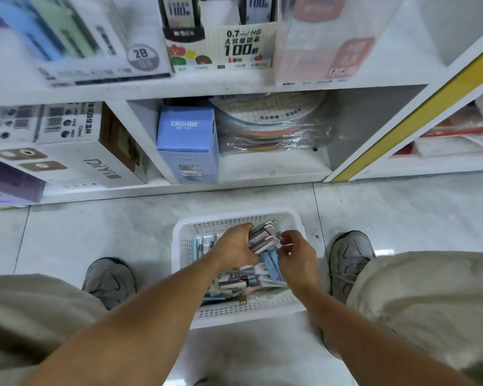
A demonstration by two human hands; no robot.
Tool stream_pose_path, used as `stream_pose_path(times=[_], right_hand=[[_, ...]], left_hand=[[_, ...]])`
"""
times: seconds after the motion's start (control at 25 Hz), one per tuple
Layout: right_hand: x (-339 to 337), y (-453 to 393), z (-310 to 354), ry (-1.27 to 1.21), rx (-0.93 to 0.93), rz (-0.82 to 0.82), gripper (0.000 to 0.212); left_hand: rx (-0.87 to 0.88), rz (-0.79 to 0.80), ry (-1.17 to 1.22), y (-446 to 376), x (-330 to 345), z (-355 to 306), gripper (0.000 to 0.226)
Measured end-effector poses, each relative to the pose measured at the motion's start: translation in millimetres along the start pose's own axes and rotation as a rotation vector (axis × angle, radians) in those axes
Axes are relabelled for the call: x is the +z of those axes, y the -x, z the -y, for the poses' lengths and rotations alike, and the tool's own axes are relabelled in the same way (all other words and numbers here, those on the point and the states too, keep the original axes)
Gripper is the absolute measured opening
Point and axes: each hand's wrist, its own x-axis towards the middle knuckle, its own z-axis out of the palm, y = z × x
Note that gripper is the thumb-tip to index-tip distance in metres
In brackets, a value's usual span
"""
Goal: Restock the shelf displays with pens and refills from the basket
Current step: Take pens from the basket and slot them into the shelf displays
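Location type: retail shop, stationery section.
Landmark: white shelving unit (pixel 234 87), open compartments, floor-standing.
Upper shelf of unit: display cartons of pencil-lead refills (pixel 221 48), printed "0.7 HB", "100", "2B".
Lower compartments: boxed goods, blue "CRUHRE" box (pixel 187 140), "DiYi" carton (pixel 76 154), shrink-wrapped coloured stock (pixel 273 126).
Yellow trim strip (pixel 418 107) on unit's right edge.
In front of unit: glossy tiled floor (pixel 95 232), white perforated stock basket (pixel 184 246) holding packaged pens.
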Motion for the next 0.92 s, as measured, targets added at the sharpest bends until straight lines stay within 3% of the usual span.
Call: stream_pose_path(times=[0.08,0.2,0.32,0.44,0.72,0.92], right_hand=[[-10.3,-4.0,11.3,-0.114,0.104,0.073,0.039],[-34.5,-5.8,36.9,-0.319,0.176,0.337,0.025],[-71.8,-2.3,70.3,-0.317,0.107,0.677,0.022],[-114.3,2.6,110.7,-0.387,0.013,0.838,0.033],[-193.3,33.7,199.9,-0.420,-0.299,0.838,0.027],[-222.9,50.9,255.5,-0.582,-0.317,0.692,0.015]], left_hand=[[-0.033,-0.024,0.166,8.4,-7.6,-11.2,0.038],[-0.054,-0.030,0.413,23.0,-25.7,-32.1,0.027],[-0.075,-0.025,0.682,45.7,-50.1,-57.2,0.025],[-0.076,0.014,0.916,75.6,-82.2,-89.5,0.023],[0.002,0.029,1.032,149.5,-160.3,-161.3,0.023],[0.079,0.028,1.007,186.4,-209.1,-199.0,0.023]])
